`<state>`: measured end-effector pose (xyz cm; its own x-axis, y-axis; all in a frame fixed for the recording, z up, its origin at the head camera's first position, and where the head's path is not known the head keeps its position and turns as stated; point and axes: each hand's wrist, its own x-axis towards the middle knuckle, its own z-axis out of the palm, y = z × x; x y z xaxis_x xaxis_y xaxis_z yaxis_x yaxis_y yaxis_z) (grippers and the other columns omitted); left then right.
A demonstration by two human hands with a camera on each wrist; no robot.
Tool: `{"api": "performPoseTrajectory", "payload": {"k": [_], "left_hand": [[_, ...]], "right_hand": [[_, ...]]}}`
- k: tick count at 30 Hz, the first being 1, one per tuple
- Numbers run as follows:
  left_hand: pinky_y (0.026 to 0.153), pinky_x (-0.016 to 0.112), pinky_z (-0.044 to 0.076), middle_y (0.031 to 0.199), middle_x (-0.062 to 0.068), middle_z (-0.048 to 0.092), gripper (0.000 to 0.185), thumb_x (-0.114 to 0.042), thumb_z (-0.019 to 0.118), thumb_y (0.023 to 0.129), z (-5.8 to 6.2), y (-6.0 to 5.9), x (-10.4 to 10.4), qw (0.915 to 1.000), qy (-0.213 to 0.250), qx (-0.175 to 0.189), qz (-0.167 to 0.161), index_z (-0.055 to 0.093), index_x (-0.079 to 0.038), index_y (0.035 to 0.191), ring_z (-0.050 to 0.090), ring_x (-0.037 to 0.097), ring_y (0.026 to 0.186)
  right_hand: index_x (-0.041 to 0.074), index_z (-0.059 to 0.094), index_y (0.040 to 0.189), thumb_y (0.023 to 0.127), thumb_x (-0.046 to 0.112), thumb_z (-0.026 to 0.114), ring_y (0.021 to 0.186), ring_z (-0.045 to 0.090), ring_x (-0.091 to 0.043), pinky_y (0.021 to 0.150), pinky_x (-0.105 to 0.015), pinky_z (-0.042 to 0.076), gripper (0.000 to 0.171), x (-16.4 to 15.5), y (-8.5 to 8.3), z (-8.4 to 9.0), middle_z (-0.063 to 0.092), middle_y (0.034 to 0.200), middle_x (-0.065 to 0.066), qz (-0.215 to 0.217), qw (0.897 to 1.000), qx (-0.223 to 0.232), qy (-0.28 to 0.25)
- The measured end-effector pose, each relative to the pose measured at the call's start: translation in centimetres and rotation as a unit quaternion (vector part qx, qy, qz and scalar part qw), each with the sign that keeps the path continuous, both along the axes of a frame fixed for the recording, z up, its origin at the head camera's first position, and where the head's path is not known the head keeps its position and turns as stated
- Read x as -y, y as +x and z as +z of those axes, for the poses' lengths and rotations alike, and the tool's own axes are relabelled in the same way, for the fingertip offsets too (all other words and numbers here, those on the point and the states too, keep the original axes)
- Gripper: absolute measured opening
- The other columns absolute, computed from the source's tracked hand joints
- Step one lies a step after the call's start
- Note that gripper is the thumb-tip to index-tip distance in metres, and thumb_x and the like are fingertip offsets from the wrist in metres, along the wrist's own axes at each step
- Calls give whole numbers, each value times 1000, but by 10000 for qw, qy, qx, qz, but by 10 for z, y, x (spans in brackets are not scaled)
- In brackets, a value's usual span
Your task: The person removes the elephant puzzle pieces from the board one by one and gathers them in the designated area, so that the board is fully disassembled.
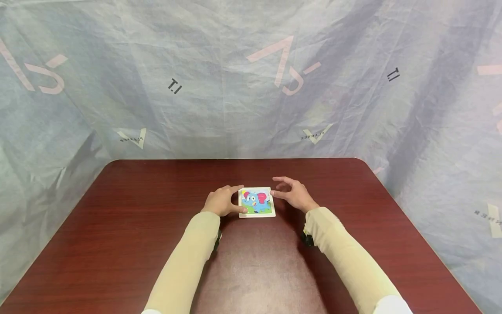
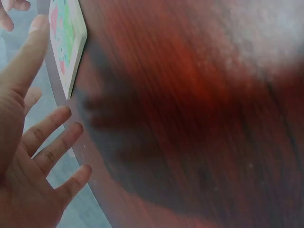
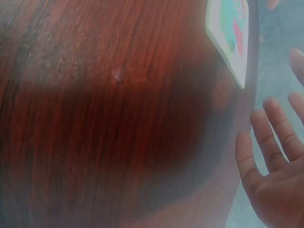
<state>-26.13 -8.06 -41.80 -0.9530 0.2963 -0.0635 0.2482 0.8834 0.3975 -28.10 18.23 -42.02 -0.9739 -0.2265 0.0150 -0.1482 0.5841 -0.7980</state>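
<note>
A small square puzzle board (image 1: 257,202) with a blue elephant picture lies flat near the middle of the dark red counter (image 1: 137,226), well in from every edge. The left hand (image 1: 222,201) sits at its left edge, thumb and forefinger touching the white frame, its grip loose with fingers spread in the wrist view. The right hand (image 1: 293,194) hovers just beside the right edge, grip apart, fingers relaxed, not clearly touching. Bare counter lies all around, and a crinkled grey sheet (image 1: 235,87) hangs beyond the far edge.
</note>
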Motion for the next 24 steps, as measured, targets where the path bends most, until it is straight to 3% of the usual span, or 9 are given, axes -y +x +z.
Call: {"api": "performPoseTrajectory", "payload": {"k": [7,16,24], "left_hand": [[101,53,46,139,14,60,87,-46,86,80,-4,-4,-3,9999,-86,7,68,48,-21,154,58,31,125],[99,54,47,139,17,58,88,-48,86,79,-4,-4,-7,9994,-320,-17,102,48,-21,154,58,35,122],[99,55,47,142,16,54,89,-49,86,79,-5,-4,-13,9987,-466,-16,200,49,-20,153,54,35,125]], "right_hand": [[8,61,140,93,22,76,111,63,-31,95,-47,48,51,2,-4,-6,68,118,-16,47,9998,134,121],[6,64,136,92,19,77,108,65,-30,81,-37,53,48,5,-9,-14,68,118,-16,194,9993,94,311],[9,67,133,92,23,78,104,63,-28,80,-36,51,45,9,-8,-17,68,115,-13,150,9977,3,660]]}}
